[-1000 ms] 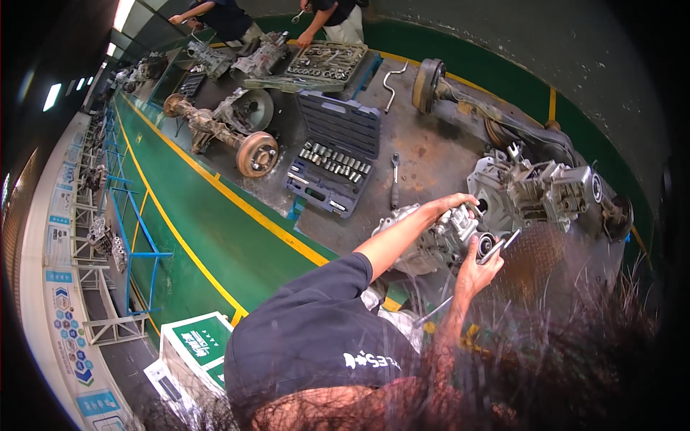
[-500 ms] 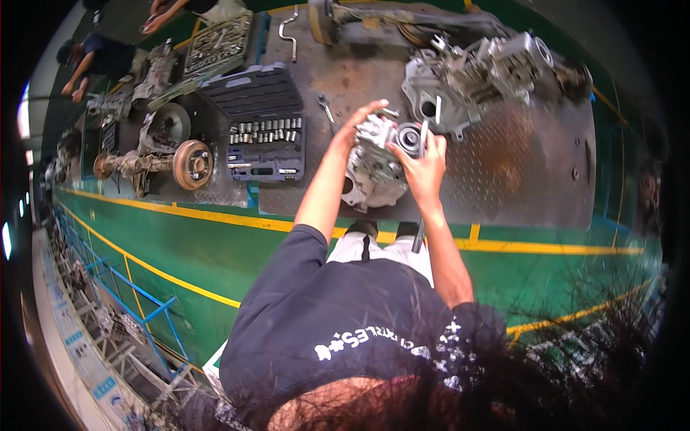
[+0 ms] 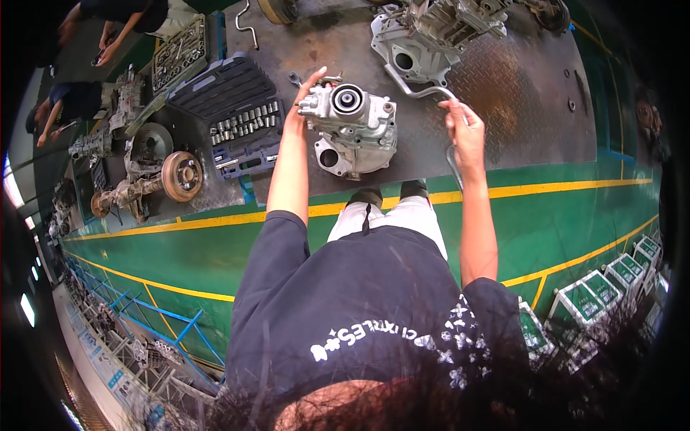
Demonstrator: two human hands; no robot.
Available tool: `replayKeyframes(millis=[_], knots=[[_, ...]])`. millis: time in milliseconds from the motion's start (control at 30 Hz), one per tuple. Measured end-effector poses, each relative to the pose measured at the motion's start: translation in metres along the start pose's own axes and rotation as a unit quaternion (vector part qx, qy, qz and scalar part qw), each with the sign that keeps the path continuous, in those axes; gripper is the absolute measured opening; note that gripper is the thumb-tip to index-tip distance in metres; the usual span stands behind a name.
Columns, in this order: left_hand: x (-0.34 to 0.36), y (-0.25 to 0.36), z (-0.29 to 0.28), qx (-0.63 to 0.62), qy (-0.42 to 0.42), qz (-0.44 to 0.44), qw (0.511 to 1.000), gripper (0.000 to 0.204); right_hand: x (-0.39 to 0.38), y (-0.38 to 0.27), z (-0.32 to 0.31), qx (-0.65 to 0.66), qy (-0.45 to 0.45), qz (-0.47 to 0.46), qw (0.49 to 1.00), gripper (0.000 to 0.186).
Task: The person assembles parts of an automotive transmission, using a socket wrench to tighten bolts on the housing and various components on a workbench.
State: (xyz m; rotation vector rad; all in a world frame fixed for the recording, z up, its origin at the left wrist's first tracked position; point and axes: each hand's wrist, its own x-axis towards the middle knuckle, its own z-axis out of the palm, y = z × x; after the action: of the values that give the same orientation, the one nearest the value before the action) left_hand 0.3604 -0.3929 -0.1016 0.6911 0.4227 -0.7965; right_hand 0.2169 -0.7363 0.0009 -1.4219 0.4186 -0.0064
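A silvery cast-metal gearbox housing (image 3: pixel 363 129) stands on the bench's near edge, a round bore with a dark centre facing up and a larger hole low on its left. My left hand (image 3: pixel 305 97) grips the housing's left side, one finger stretched up along the far edge; part of the hand is hidden behind the metal. To the right of the housing, apart from it, my right hand (image 3: pixel 466 133) is closed around a crank-shaped speed handle (image 3: pixel 417 92). Its bent upper part reaches up and left, and its lower end shows beside my wrist.
A socket set case (image 3: pixel 248 126) lies open at left, near a ratchet (image 3: pixel 295 79). Another cranked handle (image 3: pixel 248 25) lies farther back. A larger casting (image 3: pixel 424 43) sits at the far right, a rusty axle with a drum (image 3: pixel 182 176) at left. Other people work at the far left.
My right hand has drawn away to the right from the housing, carrying the speed handle. My left hand has slid down to the housing's left side. The view has shifted.
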Motion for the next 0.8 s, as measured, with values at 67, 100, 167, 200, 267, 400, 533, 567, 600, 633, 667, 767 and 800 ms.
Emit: replayKeyframes(millis=[67, 100, 167, 200, 267, 400, 533, 567, 600, 633, 667, 767, 800], knots=[[-0.010, 0.000, 0.007, -0.007, 0.000, -0.005, 1.000, 0.034, -0.005, 0.002, -0.024, -0.007, 0.024, -0.030, 0.999, 0.030], [-0.001, 0.002, -0.003, -0.007, -0.024, -0.015, 1.000, 0.035, -0.007, 0.002, -0.039, 0.004, 0.015, -0.017, 1.000, 0.029], [-0.005, 0.002, 0.003, 0.001, -0.009, -0.006, 1.000, 0.038, -0.012, -0.001, -0.062, 0.033, -0.015, -0.003, 0.999, 0.026], [0.001, -0.002, 0.003, 0.012, -0.002, 0.005, 1.000, 0.040, -0.019, -0.001, -0.074, 0.047, -0.008, 0.018, 0.999, 0.027], [0.003, -0.001, -0.001, -0.013, -0.019, -0.011, 1.000, 0.041, -0.022, -0.001, -0.089, 0.126, -0.027, 0.037, 0.991, 0.031], [-0.006, 0.001, -0.005, -0.016, -0.018, -0.022, 0.999, 0.043, -0.038, 0.005, -0.115, 0.163, 0.035, 0.032, 0.985, 0.039], [-0.022, 0.011, -0.012, 0.053, 0.040, -0.020, 0.998, 0.041, -0.048, 0.001, -0.112, 0.230, 0.033, 0.047, 0.972, 0.038], [-0.028, 0.012, -0.015, 0.090, 0.053, 0.031, 0.994, 0.045, -0.050, -0.003, -0.108, 0.202, 0.034, 0.043, 0.978, 0.038], [-0.037, 0.014, -0.020, 0.126, 0.067, 0.082, 0.986, 0.050, -0.052, -0.007, -0.103, 0.201, 0.030, 0.042, 0.978, 0.038], [-0.048, 0.020, -0.021, 0.171, 0.051, 0.077, 0.981, 0.058, -0.054, -0.018, -0.095, 0.195, 0.055, 0.034, 0.979, 0.038], [-0.059, 0.018, -0.008, 0.172, 0.046, 0.076, 0.981, 0.058, -0.057, -0.023, -0.091, 0.190, 0.084, 0.025, 0.978, 0.039], [-0.086, 0.009, 0.013, 0.403, 0.130, 0.241, 0.873, 0.051, -0.050, -0.028, -0.083, 0.202, 0.048, 0.031, 0.978, 0.041], [-0.087, 0.003, 0.019, 0.444, 0.129, 0.285, 0.840, 0.046, -0.050, -0.033, -0.077, 0.203, 0.020, 0.050, 0.978, 0.042]])
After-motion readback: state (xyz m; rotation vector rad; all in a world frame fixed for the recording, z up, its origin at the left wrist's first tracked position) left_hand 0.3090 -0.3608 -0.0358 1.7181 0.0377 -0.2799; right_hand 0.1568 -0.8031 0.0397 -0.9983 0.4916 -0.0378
